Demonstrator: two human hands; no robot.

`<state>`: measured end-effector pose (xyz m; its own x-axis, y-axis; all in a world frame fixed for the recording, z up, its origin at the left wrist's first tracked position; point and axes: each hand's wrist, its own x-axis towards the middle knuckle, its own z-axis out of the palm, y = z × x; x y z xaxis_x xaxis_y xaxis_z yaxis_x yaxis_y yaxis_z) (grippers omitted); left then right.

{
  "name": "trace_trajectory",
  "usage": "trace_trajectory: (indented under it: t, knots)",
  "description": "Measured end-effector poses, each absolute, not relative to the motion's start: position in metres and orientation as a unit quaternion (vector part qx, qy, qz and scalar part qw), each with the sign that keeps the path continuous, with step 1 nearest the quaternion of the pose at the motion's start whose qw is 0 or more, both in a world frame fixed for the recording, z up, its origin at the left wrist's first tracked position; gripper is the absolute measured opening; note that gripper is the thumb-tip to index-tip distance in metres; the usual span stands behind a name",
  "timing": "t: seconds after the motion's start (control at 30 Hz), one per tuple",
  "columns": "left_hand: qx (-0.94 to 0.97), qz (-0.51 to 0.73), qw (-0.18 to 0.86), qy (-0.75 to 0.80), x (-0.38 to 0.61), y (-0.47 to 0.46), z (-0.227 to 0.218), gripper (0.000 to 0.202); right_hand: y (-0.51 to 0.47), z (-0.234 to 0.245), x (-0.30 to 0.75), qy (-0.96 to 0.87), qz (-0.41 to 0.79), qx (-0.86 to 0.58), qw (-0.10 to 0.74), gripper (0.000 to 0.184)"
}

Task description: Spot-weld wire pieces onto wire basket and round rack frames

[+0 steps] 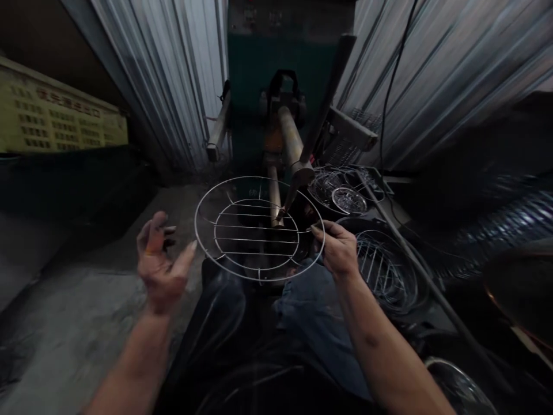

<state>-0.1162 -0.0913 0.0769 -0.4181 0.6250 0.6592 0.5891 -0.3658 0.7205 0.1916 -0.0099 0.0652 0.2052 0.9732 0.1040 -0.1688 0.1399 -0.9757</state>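
Note:
A round wire rack, with an outer ring, an inner ring and several straight cross wires, is held level over my lap. My right hand pinches its right rim, fingers closed on the wire. The rack's far side lies under the tip of a spot-welder arm on the green machine. My left hand hovers just left of the rack with fingers spread and holds nothing; its thumb points toward the rim without touching it.
A stack of similar wire racks lies at my right, and more round wire pieces sit in a tray behind it. Corrugated metal sheets wall the space. A ribbed duct runs right. Concrete floor at left.

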Motion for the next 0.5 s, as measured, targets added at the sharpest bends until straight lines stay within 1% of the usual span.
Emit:
trace_trajectory:
  t: [0.07,0.1,0.17,0.23,0.3,0.4,0.5]
  knots:
    - [0.648,0.532,-0.143,0.526,-0.127,-0.107,0.094,0.066,-0.010,0.065,0.190,-0.430,0.458,-0.466,0.623,0.029]
    - [0.691,0.489,-0.201,0.493,-0.130,-0.111,0.101,0.060,-0.010,0.065,0.189,-0.429,0.457,-0.464,0.626,0.029]
    - [0.760,0.414,-0.263,0.427,-0.133,-0.109,0.112,0.046,-0.011,0.067,0.188,-0.430,0.454,-0.459,0.632,0.029]
    - [0.777,0.400,-0.274,0.401,-0.135,-0.102,0.118,0.030,-0.015,0.071,0.188,-0.433,0.449,-0.456,0.634,0.028]
    - [0.781,0.412,-0.259,0.391,-0.136,-0.098,0.120,0.022,-0.023,0.077,0.190,-0.441,0.458,-0.461,0.619,0.027]
    - [0.794,0.423,-0.229,0.372,-0.139,-0.106,0.123,0.023,-0.043,0.084,0.197,-0.463,0.508,-0.475,0.550,0.029]
    - [0.804,0.399,-0.200,0.393,-0.143,-0.130,0.125,0.026,-0.063,0.081,0.194,-0.477,0.560,-0.489,0.469,0.032]
